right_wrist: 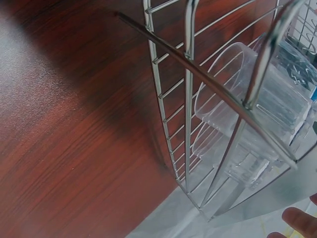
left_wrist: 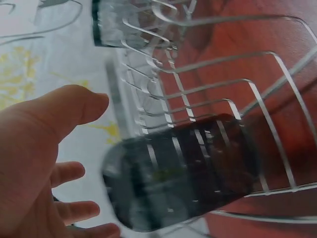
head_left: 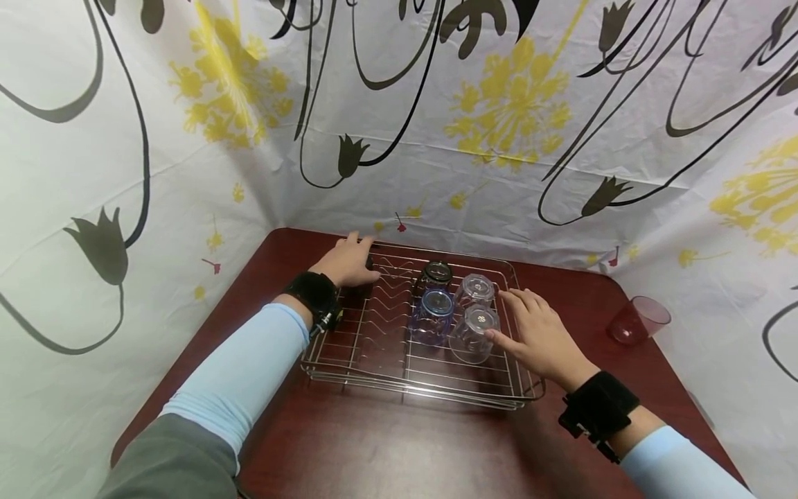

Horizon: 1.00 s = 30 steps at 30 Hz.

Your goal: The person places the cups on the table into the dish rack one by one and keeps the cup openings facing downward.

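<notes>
My left hand [head_left: 350, 263] is over the back left of a wire dish rack [head_left: 464, 380], its fingers spread. Beside it in the left wrist view, a dark see-through glass [left_wrist: 183, 173] stands in the rack; the hand and wrist mostly hide this glass in the head view. At the rack's right side, my right hand [head_left: 539, 336] has loosely bent fingers and a thumb close to the front clear glass [head_left: 474, 336]. Another clear glass [head_left: 476, 287] stands behind that one. To their left are a blue glass [head_left: 431, 319] and a black-tinted glass [head_left: 436, 272], all upside down.
A pink-red glass [head_left: 639, 320] is on the table at the right, outside the rack. Wavy wire dividers [head_left: 380, 305] run down the rack's left half. The dark red table [head_left: 386, 443] extends in front, and a flower-patterned curtain [head_left: 399, 159] surrounds its back and sides.
</notes>
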Motion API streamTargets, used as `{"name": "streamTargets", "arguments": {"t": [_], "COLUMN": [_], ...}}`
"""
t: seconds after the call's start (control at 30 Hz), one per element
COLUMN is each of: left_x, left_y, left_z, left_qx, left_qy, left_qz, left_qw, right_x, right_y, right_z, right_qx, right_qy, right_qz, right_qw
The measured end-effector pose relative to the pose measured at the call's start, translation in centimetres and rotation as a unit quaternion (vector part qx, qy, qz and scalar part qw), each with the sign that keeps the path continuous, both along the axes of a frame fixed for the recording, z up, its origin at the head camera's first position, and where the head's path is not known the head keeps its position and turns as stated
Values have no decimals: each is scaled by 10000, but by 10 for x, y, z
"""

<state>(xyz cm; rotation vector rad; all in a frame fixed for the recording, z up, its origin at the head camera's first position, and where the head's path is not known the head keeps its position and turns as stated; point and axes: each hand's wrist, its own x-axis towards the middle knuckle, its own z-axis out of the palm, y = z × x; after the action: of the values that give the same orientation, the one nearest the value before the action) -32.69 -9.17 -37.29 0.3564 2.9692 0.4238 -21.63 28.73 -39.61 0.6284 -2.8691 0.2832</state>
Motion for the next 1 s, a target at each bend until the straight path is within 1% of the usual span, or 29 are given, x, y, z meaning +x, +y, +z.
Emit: {"name": "streamTargets", "arguments": {"t": [0.17,0.3,0.4,0.53,0.63,0.77,0.87,1.0], "left_x": [10,18,24,35,44,56,65,75], "left_y": [2,2,3,7,11,14,16,18], "left_z": [17,27,30,33,37,42,43,44], "left_qx": [-277,-316,-335,-182,-66,-172,-196,-69], "left_qy": [332,520,645,809,844,819,858,994], "left_qz": [-5,17,-13,-113,-131,-125,-163,-177], "left_qw": [9991,9981,9974,9965,9963,9964,9960,9949], "right_x": [1,2,2,2,1,1,1,2], "right_y": [1,2,3,4,5,5,5,5], "right_z": [0,1,2,3,3,4,4,5], "right_qx": [-15,38,65,33,-73,-201,-251,-330], "right_qy": [-53,-56,-42,-72,-159,-242,-224,-180], "right_qz": [-4,-23,-45,-64,-26,13,18,36], "right_qw": [10000,10000,10000,9999,9998,9995,9994,9993]}}
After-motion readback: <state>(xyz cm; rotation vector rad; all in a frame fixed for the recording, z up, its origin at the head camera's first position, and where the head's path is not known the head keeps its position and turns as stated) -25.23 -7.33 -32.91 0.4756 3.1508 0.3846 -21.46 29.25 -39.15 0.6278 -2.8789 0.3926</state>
